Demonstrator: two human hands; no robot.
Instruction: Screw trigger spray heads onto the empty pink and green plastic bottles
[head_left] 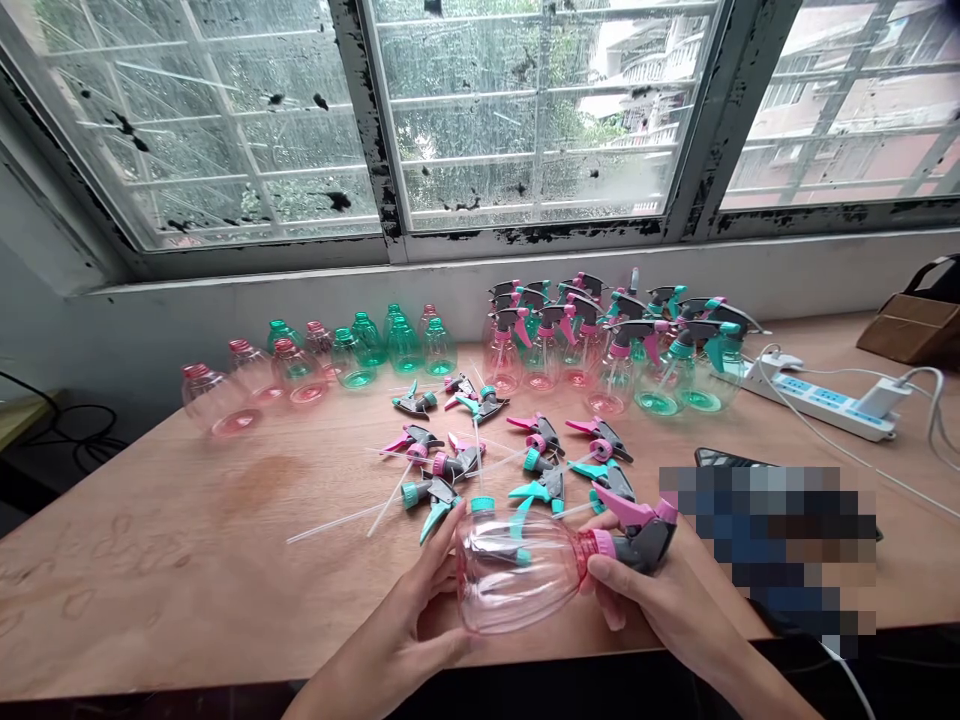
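A clear pink spray bottle (517,580) lies sideways between my hands over the table's front part. My left hand (420,600) cups its base, fingers behind and thumb below. At the neck, my right hand (637,590) grips the pink collar, and the pink and grey trigger head (645,535) sits on the bottle there. Just beyond the bottle lie several loose trigger heads, pink-grey ones (536,433) and teal-grey ones (433,497), with thin clear dip tubes (337,522) sticking out.
Open pink bottles (214,400) and green bottles (405,345) stand at the back left. Several bottles with trigger heads (544,350) stand at the back centre. Rightward are a white power strip (817,395) with cables, a brown box (915,325) and a partly blurred phone (720,458). Windows line the wall.
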